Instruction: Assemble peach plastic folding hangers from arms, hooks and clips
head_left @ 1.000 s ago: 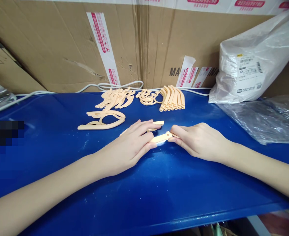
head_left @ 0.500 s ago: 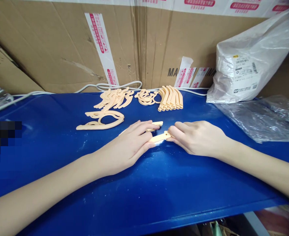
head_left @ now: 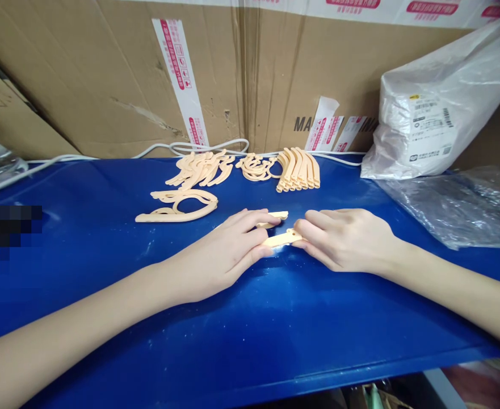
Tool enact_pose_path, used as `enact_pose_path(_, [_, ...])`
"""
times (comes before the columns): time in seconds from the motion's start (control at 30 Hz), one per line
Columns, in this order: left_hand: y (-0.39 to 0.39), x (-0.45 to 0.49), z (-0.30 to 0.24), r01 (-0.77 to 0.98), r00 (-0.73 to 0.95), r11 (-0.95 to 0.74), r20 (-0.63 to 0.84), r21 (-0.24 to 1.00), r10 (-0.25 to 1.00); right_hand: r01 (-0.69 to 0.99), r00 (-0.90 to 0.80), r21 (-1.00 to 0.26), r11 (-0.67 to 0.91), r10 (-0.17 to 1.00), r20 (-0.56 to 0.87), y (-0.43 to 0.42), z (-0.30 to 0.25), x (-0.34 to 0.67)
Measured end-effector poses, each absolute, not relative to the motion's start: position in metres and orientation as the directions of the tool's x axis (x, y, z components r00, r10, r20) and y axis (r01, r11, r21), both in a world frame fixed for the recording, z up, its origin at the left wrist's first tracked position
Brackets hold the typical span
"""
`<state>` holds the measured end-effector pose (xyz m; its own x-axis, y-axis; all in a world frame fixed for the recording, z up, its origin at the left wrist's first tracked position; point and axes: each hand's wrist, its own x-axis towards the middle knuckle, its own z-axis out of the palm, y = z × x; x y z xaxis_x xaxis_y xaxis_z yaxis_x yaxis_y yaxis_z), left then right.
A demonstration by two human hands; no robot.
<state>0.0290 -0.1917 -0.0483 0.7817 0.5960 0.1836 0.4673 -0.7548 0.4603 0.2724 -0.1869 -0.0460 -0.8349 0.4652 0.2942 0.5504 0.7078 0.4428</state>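
My left hand (head_left: 232, 250) is closed around a cream plastic folding hanger (head_left: 277, 241), its thumb and fingers pressing on the arms. My right hand (head_left: 343, 236) pinches the right end of the same hanger, near a small round hole. Much of the hanger lies hidden under both hands. A folded hanger (head_left: 181, 216) of the same colour rests on the table, up and left of my left hand. Beyond the hands are a loose pile of curved hanger arms (head_left: 202, 168), a cluster of hanger hooks (head_left: 255, 167) and a neat row of thicker arms (head_left: 299, 169).
The blue table (head_left: 250, 341) ends at a front edge close to me. A cardboard box (head_left: 117, 79) stands along the back, with a white cable (head_left: 147, 149) running before it. At right are a white plastic bag (head_left: 428, 113) with a label and a clear plastic sheet (head_left: 458, 210).
The whole view has shifted slightly, so things appear a little further right. Both hands keep their hold on the hanger, with almost no change in grip.
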Motion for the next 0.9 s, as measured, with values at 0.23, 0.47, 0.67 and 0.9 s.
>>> enact_pose_path(0.23, [-0.19,0.029,-0.051,0.482,0.779,-0.764,0.19,0.429,0.597,0.639,-0.763,0.13,0.758,0.601,0.24,-0.184,-0.048,0.274])
enact_pose_path(0.47, [-0.187,0.031,-0.055,0.527,0.773,-0.771,0.175,0.357,0.61,0.7,-0.665,-0.251,0.668,0.739,0.112,-0.182,-0.047,0.274])
enact_pose_path(0.67, [-0.187,0.031,-0.056,0.528,0.772,-0.775,0.184,0.347,0.608,0.693,-0.644,-0.35,0.631,0.759,0.094,-0.182,-0.048,0.273])
enact_pose_path(0.9, [-0.186,0.03,-0.059,0.522,0.766,-0.785,0.221,0.333,0.604,0.733,-0.601,-0.325,0.598,0.793,0.103,-0.181,-0.051,0.274])
